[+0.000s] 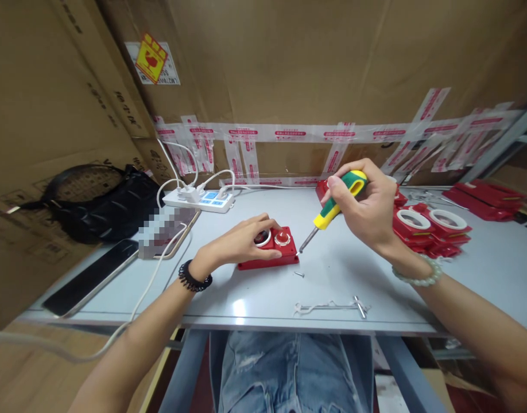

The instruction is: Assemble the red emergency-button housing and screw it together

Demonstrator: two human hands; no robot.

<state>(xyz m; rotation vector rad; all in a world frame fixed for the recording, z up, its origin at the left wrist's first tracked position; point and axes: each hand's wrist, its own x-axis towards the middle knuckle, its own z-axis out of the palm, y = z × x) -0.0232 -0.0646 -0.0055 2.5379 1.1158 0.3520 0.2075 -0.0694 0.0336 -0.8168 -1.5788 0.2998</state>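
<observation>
On the grey-white table a red box (267,262) with a white ring and a red dome on its face lies under my left hand (235,240). The fingers of that hand are wrapped over the box and grip it. My right hand (367,201) is closed round the green and yellow handle of a screwdriver (330,207). Its shaft slants down to the left, with the tip at the box's right front corner. Whether the tip sits in a screw there is too small to tell. A loose screw (298,274) lies just in front of the box.
A T-shaped metal tool (332,307) lies near the front edge. Several red boxes with white rings (431,221) stand at right, with more red parts (483,199) behind. At left are a power strip (198,199), phones (91,278), a black bag (112,201) and a white cable (149,281).
</observation>
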